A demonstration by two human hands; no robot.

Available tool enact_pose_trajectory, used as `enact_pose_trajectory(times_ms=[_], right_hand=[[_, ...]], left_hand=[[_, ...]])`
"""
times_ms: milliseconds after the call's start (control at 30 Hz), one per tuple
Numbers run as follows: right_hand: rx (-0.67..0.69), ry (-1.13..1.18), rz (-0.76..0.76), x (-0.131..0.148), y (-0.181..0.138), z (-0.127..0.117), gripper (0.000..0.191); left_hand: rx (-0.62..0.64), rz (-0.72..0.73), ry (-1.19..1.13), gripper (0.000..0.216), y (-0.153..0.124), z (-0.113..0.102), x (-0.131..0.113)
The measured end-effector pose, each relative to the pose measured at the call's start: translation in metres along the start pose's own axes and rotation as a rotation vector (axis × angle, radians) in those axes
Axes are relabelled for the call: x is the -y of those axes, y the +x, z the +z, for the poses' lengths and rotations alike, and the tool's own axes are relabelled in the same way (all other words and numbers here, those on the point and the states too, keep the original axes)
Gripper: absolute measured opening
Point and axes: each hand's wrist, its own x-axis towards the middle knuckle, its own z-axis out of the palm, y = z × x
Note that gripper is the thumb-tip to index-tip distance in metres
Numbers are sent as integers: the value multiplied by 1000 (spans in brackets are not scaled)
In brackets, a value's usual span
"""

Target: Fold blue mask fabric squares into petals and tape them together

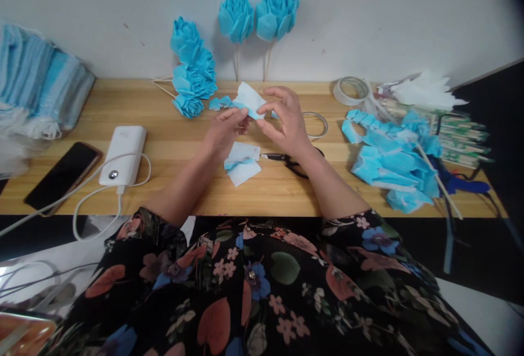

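My left hand (224, 129) and my right hand (284, 118) meet above the middle of the wooden table (172, 148). Both pinch a small white and light blue piece of mask fabric (249, 99) between fingers and thumb. Under my hands lie two more cut fabric pieces (242, 164). Black-handled scissors (292, 162) rest on the table, partly hidden beneath my right wrist. Small blue folded bits (220, 103) lie just beyond my left hand.
Finished blue fabric flowers (192, 72) lie at the back; two on sticks (257, 15) lean against the wall. A mask stack (36, 85) sits far left, a phone (61, 176) and white power bank (123, 154) with cable left. Tape rolls (351, 90), a blue fabric heap (393, 162) and wrapped sticks (458, 132) sit right.
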Motion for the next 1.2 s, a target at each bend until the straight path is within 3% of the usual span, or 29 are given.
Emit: enact_pose_trajectory(times_ms=[267, 467, 633, 767, 1067, 1200], right_hand=[[-27, -18, 15, -5, -1, 3, 13], [-40, 7, 90, -8, -2, 2, 19], [-66, -36, 32, -9, 3, -8, 28], [-13, -26, -27, -7, 6, -11, 39], [37, -31, -156, -7, 5, -5, 22], [35, 3, -121, -8, 5, -4, 21]], left_hand=[[23, -8, -37, 18, 0, -2, 3], [2, -47, -45, 24, -2, 0, -1], [-30, -43, -25, 25, 1, -2, -3], [-29, -43, -49, 27, 2, -2, -2], [48, -104, -55, 27, 2, -3, 1], [69, -105, -57, 28, 1, -4, 2]])
